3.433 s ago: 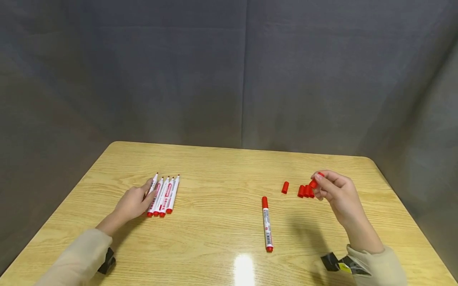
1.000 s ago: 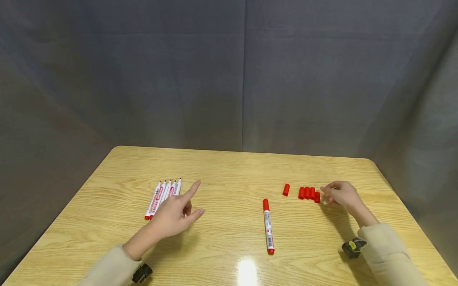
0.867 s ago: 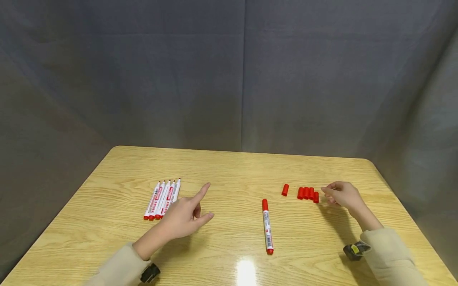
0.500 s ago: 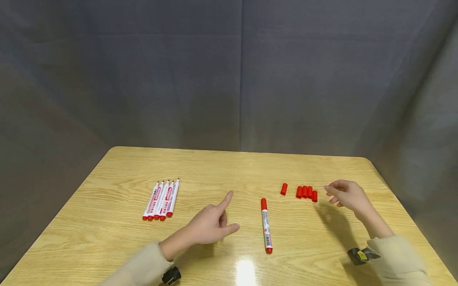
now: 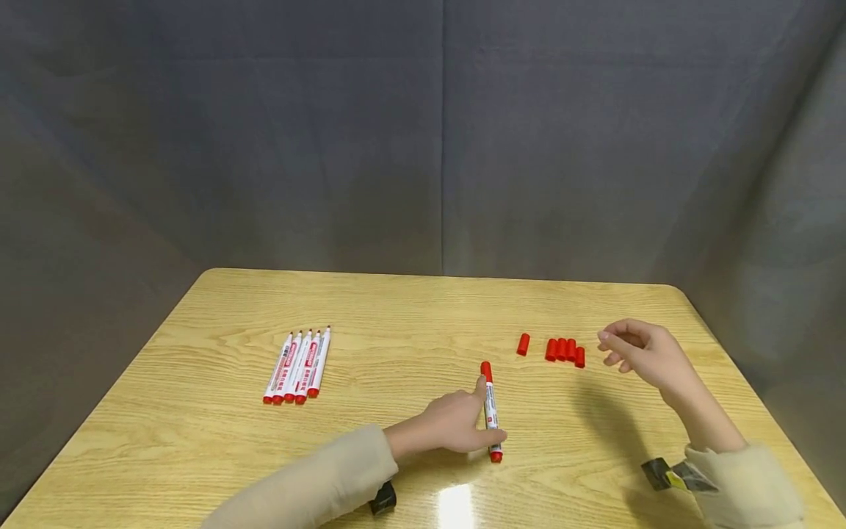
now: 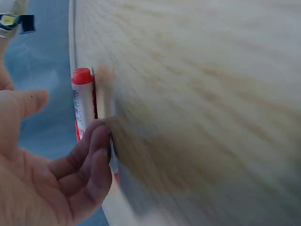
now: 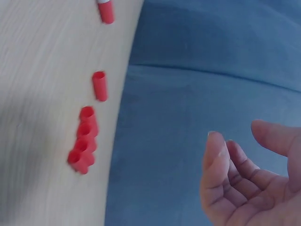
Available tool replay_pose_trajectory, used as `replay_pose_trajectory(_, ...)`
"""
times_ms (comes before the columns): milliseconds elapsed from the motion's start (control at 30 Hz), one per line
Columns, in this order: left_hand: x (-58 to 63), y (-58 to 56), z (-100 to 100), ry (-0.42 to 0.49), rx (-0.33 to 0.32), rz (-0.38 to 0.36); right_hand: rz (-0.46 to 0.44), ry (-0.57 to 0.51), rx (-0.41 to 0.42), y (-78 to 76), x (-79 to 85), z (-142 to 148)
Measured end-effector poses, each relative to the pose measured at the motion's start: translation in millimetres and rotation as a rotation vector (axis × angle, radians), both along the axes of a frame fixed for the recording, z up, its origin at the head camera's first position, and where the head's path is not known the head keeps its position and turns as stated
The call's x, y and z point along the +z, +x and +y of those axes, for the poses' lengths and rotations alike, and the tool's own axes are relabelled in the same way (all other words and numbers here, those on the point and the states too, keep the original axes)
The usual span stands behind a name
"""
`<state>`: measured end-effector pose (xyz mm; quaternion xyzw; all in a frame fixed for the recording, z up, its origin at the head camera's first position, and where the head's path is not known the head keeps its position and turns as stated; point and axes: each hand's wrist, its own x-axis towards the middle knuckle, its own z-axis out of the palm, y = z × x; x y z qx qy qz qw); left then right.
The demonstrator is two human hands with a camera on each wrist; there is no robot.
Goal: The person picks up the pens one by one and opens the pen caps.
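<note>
A capped marker (image 5: 490,411), white with a red cap, lies on the table. My left hand (image 5: 456,420) is over it, index finger by the cap end and thumb across toward the other end. In the left wrist view the thumb stands apart from the marker (image 6: 83,101), and the bent fingers are beside it; whether they touch it I cannot tell. My right hand (image 5: 651,356) hovers right of several red caps (image 5: 562,350), fingers loosely bent around nothing. One more red cap (image 5: 523,344) lies apart to their left. The right wrist view shows the caps (image 7: 83,141) in a row.
Several uncapped white markers (image 5: 299,367) lie side by side at the left, tips pointing away from me. Grey cloth (image 5: 443,147) hangs behind the wooden table (image 5: 396,308).
My right hand has let go of a red cap, now at the end of the row, and drawn back. My left hand has left the uncapped markers and moved right to the capped marker.
</note>
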<state>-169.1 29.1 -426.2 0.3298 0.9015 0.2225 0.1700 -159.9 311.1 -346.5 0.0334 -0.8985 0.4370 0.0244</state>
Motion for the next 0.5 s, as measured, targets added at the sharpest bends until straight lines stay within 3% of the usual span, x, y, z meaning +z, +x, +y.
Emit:
replay_pose_trajectory(300, -5.3, 0.4, 22.8, -0.137, 0.058, 0.107, 0.052, -0.027, 0.023, 10.6, 12.1, -15.6)
replay_pose_trajectory(400, -5.6, 1.1, 23.4, -0.107, 0.045, 0.119, 0.062, -0.028, 0.029, 12.4, 12.3, -17.5)
replay_pose_trajectory(500, -6.8, -0.6, 21.4, -0.011, 0.036, 0.072, 0.063, -0.035, 0.032, 13.8, 10.7, -17.4)
